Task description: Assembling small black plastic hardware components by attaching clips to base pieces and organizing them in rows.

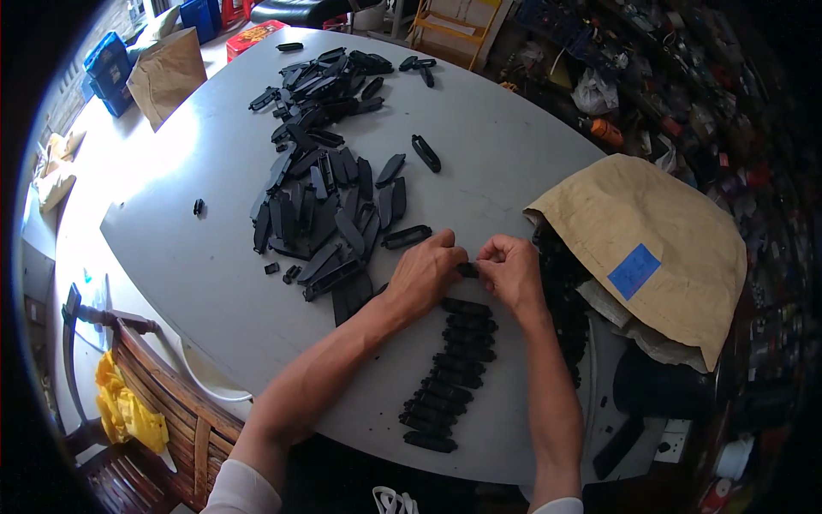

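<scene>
Near the table's middle, my left hand [425,272] and my right hand [511,271] meet over a small black plastic part [467,270]. Both hands are closed, with fingertips pinched on the part from either side; most of it is hidden by the fingers. Just below them runs a column of black plastic pieces [451,372], laid side by side toward the table's near edge. Beyond my left hand spreads a big heap of long black plastic pieces [321,201]. A black oblong frame [407,237] lies right beside my left knuckles.
A brown paper sack [659,248] with a blue patch lies at the right, its mouth spilling small black parts [561,291]. Loose pieces dot the white table [205,283]. A wooden chair [163,385] with a yellow bag [128,403] stands at left. Cluttered shelves [685,103] fill the right.
</scene>
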`<state>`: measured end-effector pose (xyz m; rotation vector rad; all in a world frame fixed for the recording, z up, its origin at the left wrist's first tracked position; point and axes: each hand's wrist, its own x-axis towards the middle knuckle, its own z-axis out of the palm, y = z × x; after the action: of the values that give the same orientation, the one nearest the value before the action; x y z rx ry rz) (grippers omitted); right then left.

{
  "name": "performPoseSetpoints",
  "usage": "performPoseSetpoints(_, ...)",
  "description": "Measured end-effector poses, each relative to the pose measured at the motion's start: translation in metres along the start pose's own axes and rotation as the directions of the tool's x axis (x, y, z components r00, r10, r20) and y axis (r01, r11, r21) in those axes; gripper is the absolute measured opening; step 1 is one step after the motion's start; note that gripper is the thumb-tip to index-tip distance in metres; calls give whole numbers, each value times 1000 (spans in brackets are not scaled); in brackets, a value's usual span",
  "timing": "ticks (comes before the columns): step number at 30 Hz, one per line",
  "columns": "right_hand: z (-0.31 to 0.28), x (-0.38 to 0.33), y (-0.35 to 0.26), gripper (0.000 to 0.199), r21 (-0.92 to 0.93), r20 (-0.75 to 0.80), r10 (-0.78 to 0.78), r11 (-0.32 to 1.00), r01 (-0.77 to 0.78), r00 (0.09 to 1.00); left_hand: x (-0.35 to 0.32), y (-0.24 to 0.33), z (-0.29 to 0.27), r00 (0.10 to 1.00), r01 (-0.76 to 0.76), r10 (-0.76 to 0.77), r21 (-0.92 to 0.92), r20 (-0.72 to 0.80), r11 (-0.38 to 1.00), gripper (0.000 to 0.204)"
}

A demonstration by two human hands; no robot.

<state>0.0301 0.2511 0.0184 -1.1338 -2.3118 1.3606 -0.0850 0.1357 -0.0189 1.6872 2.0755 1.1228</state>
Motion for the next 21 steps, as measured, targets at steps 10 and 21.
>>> performPoseSetpoints(10, 1, 9, 8, 9, -378, -15, -343, 872, 312, 939, 1, -2, 3, 1000, -18, 18, -23, 2, 1000, 23)
performPoseSetpoints(21, 9, -5, -16, 10, 27, 27, -61, 998, 60, 998, -2, -9, -1, 1000, 21, -22, -83, -9, 996, 21)
